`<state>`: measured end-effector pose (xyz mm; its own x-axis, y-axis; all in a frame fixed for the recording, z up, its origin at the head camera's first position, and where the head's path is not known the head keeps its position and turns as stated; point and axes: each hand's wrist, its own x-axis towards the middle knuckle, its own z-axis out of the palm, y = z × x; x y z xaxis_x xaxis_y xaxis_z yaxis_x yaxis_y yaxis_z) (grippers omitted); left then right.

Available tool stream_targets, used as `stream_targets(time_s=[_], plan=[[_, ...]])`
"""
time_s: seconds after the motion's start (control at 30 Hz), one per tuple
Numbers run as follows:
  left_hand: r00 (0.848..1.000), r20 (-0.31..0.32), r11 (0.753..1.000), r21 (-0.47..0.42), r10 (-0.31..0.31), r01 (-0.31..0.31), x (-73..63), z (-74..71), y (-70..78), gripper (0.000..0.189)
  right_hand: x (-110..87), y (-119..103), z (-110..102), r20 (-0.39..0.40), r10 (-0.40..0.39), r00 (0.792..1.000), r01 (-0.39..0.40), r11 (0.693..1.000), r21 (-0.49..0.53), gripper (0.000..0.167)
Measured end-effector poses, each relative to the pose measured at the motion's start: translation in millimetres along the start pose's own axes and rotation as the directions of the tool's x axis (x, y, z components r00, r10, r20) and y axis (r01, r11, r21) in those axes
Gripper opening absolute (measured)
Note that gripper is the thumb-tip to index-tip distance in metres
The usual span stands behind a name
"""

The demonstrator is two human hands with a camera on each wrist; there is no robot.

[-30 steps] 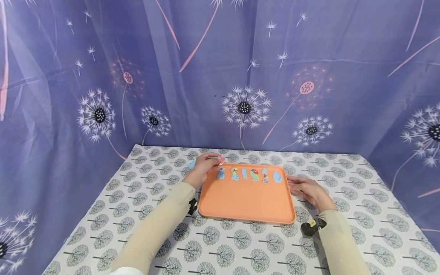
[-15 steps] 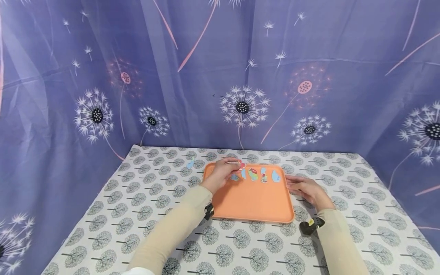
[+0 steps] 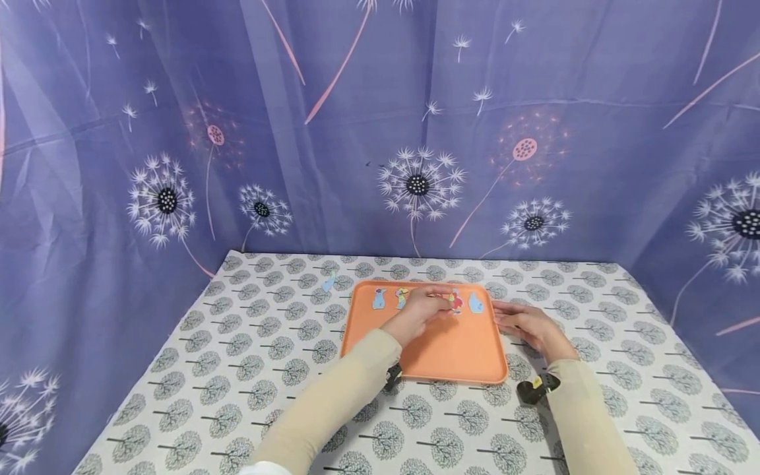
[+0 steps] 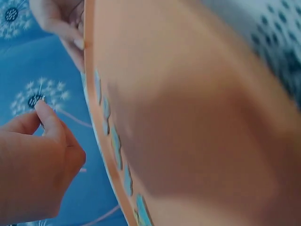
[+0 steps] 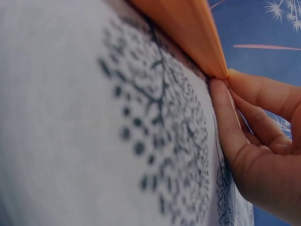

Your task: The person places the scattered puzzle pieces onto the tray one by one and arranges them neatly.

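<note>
My left hand (image 3: pixel 418 313) reaches over the back right part of the orange tray (image 3: pixel 451 356), pinching a small flat red cut-out piece (image 3: pixel 456 301) between thumb and fingers. In the left wrist view the left hand (image 4: pixel 44 160) has thumb and fingertip together, and little of the piece shows. Along the tray's back edge lies a row of flat cut-outs, among them a blue one (image 3: pixel 379 299) at left and another blue one (image 3: pixel 475 303) at right. The left hand hides the middle ones. My right hand (image 3: pixel 528 326) holds the tray's right rim; thumb and index finger (image 5: pixel 263 96) meet at it.
Behind the tray's left corner, a loose light-blue cut-out (image 3: pixel 329 283) lies on the tree-patterned tablecloth (image 3: pixel 267 349). A purple dandelion curtain (image 3: pixel 332 165) rises at the table's back edge.
My left hand has carried the red cut-out piece rightward, from the tray's back left corner across the row. The right hand stays at the tray's rim.
</note>
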<state>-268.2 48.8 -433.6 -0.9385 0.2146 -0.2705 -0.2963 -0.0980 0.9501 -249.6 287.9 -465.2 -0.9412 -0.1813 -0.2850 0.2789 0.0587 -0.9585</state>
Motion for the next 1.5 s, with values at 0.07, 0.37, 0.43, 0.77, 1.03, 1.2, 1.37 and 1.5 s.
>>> stream_targets(time_s=[0.07, 0.37, 0.43, 0.77, 1.03, 1.2, 1.37, 1.5], plan=[[1.0, 0.002, 1.0, 0.004, -0.006, 0.006, 0.5, 5.1, -3.4, 0.032, 0.2, 0, 0, 0.003, -0.002, 1.0, 0.002, 1.0, 0.003, 0.066], [1.0, -0.026, 0.998, 0.066, -0.009, 0.01, 1.3, 25.3, -11.0, 0.029, -1.4, -2, -2, 0.026, -0.017, 1.0, 0.016, 0.999, 0.032, 0.066], [1.0, -0.028, 0.995, 0.097, -0.009, 0.011, 1.4, 28.1, -11.8, 0.026, -0.9, -1, -1, 0.024, -0.012, 1.0, 0.011, 0.999, 0.037, 0.067], [0.994, -0.089, 0.963, 0.254, -0.07, 0.091, 8.8, 39.5, -15.4, 0.014, 1.5, 1, -1, 0.0, 0.006, 1.0, -0.006, 0.999, 0.033, 0.066], [0.992, -0.074, 0.932, 0.342, -0.101, 0.12, 8.6, 43.1, -16.3, 0.015, 1.4, 1, -2, -0.004, -0.002, 1.0, 0.002, 0.999, 0.04, 0.065], [0.993, -0.061, 0.923, 0.367, -0.101, 0.116, 7.6, 45.8, -17.0, 0.017, 2.0, 2, -2, 0.003, -0.006, 1.0, 0.006, 1.0, 0.031, 0.065], [0.993, -0.065, 0.92, 0.376, -0.095, 0.113, 5.4, 46.5, -16.2, 0.016, 1.6, 2, -1, -0.005, -0.001, 1.0, 0.001, 1.0, 0.021, 0.066], [0.993, -0.068, 0.919, 0.376, -0.097, 0.116, 4.4, 46.5, -15.5, 0.015, 1.6, 1, -1, 0.0, -0.001, 1.0, 0.001, 1.0, 0.022, 0.066]])
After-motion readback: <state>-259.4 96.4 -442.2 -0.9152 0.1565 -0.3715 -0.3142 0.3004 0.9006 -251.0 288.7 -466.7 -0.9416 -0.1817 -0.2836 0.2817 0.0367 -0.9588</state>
